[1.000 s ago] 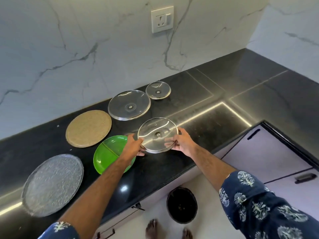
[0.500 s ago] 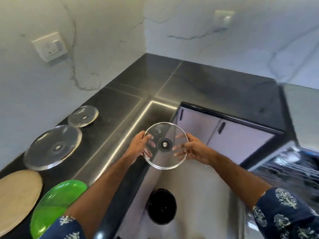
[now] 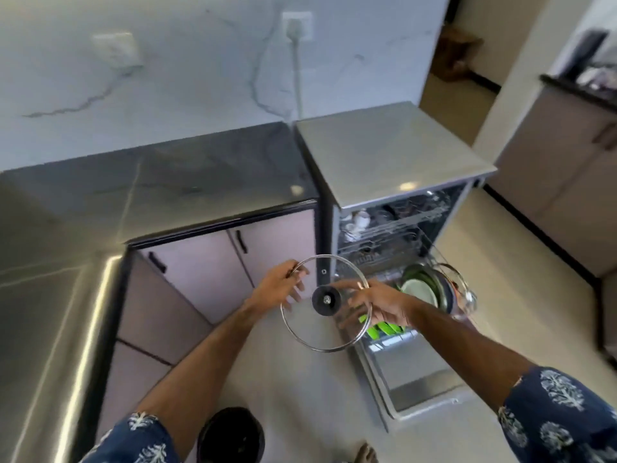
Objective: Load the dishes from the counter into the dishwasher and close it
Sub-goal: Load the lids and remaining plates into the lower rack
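We hold a round clear glass pan lid with a steel rim and black centre knob [image 3: 325, 302] in the air between both hands, in front of the open grey freestanding dishwasher [image 3: 394, 152]. Left hand [image 3: 278, 289] pinches the rim at its upper left; right hand [image 3: 384, 307], fingers spread, supports the lid from behind its right edge. The lower rack [image 3: 434, 292] already carries upright green and white plates and a glass piece. By our judgement loading is midway: this lid remains to be racked, and the door [image 3: 420, 379] lies open. The black stone counter [image 3: 207, 182] beside the machine shows no dishes here.
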`<state>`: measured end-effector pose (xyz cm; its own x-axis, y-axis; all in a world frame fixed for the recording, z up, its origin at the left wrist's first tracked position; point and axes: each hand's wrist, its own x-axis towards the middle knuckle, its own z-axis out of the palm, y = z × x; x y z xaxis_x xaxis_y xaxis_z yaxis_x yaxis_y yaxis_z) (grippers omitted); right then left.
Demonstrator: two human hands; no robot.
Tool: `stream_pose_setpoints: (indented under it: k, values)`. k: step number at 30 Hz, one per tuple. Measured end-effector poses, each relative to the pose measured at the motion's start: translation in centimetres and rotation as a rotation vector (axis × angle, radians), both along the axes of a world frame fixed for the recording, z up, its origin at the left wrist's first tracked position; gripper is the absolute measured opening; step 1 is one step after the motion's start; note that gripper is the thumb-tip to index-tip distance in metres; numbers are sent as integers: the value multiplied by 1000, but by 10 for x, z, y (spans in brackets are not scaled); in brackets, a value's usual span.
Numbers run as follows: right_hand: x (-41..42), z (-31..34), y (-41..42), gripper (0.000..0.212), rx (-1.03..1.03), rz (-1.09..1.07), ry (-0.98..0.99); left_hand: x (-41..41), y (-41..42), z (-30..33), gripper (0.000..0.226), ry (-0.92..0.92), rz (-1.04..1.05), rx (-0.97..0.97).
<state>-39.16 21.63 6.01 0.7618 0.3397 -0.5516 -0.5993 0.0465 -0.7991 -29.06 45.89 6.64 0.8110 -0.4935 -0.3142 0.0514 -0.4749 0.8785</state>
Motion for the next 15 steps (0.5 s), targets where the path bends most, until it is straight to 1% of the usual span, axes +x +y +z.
stream_pose_setpoints:
  k: [3, 5, 8, 12, 15]
  values:
    - [-21, -20, -47, 50, -178, -125, 16, -2, -68, -19, 12, -78, -109, 96]
    - [-28, -30, -65, 51, -282, -208, 47, -1, -97, -31, 19, -98, -185, 181]
    - [-33, -47, -90, 50, -305, -347, 107, 12, -138, -49, 27, -95, -323, 240]
    - [-22, -80, -115, 49, -367, -486, 144, 35, -178, -77, 39, -23, -378, 300]
    - [7, -107, -131, 48, -447, -578, 131, 59, -194, -110, 41, 31, -457, 365]
